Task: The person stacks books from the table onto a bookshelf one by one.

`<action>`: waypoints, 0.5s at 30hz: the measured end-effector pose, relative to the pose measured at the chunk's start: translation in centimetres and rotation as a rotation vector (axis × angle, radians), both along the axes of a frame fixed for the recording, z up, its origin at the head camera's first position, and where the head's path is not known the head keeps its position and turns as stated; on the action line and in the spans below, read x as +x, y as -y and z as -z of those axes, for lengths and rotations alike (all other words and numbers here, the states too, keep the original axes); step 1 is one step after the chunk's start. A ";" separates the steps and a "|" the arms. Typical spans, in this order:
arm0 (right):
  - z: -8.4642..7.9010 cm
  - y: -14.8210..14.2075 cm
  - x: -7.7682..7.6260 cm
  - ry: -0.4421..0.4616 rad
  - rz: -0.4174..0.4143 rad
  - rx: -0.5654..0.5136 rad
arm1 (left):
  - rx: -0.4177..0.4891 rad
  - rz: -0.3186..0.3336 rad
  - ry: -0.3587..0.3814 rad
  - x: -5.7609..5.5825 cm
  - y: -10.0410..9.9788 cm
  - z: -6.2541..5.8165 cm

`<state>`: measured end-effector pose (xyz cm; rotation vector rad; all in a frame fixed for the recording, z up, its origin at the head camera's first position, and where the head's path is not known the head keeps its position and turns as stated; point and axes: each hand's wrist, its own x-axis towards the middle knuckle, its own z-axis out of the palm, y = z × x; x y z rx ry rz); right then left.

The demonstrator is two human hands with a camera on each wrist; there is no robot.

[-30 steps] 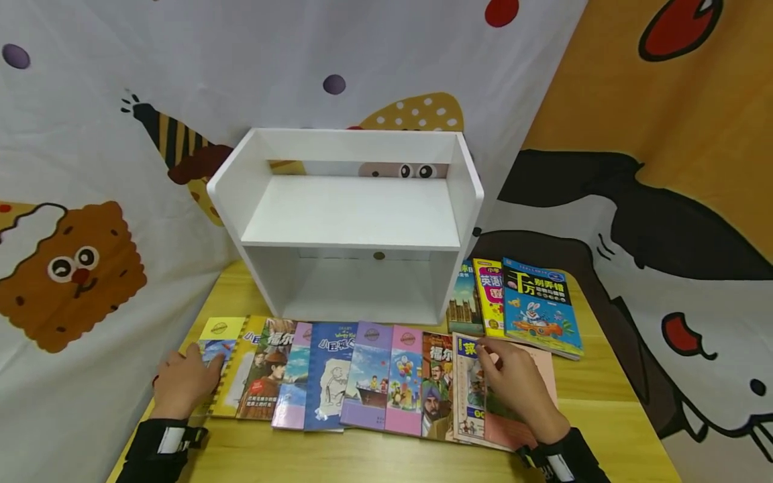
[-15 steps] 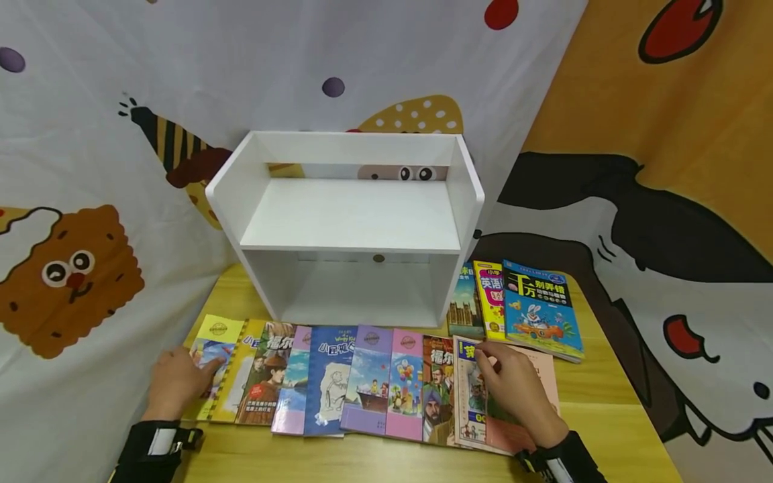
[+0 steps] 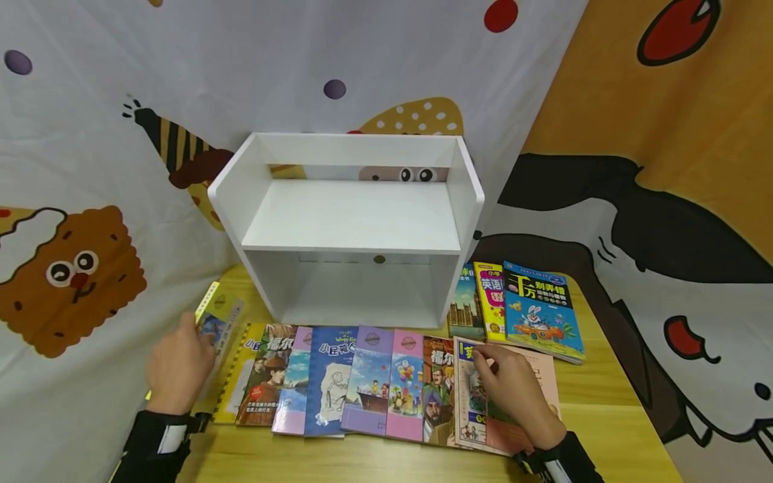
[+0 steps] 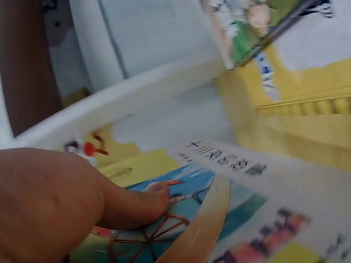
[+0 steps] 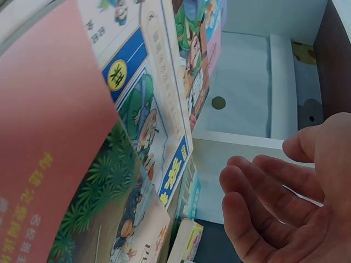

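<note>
My left hand (image 3: 181,369) grips a thin yellow book (image 3: 220,312) at the left end of the row. Tilted up off its neighbours, the book shows its pale spine, and the thumb (image 4: 140,205) lies across its blue picture cover in the left wrist view. Beside it lies a yellow spiral-bound book (image 3: 232,396). My right hand (image 3: 519,389) hovers over a comic book (image 3: 468,376) and a peach-coloured book (image 3: 546,376) at the right end. In the right wrist view its fingers (image 5: 279,192) hang loosely curled, apart from the books, with nothing in them.
A white two-tier shelf (image 3: 350,215) stands behind the row. Between the hands lie several overlapping books, among them a dark blue one (image 3: 329,382). Several more, with a blue book (image 3: 540,308) on top, lie right of the shelf on the wooden table (image 3: 326,463).
My left hand has taken hold of the yellow end book and tilted it up, moving it slightly away from the spiral-bound one. The right hand has hardly moved.
</note>
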<state>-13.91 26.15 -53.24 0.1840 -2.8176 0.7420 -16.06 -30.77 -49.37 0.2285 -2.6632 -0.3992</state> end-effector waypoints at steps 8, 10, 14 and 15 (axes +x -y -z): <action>0.2 0.6 0.1 0.026 -0.004 -0.041 | -0.161 0.163 -0.199 2.4 -3.2 -4.4; 0.0 1.0 0.1 0.030 -0.019 -0.049 | -0.107 0.184 -0.161 3.2 -3.7 -5.6; -0.5 1.8 0.0 0.016 -0.031 -0.065 | 0.013 0.240 -0.121 4.2 -5.0 -7.5; -0.6 2.0 -0.1 0.008 -0.030 -0.067 | 0.027 0.259 -0.130 4.2 -5.4 -7.8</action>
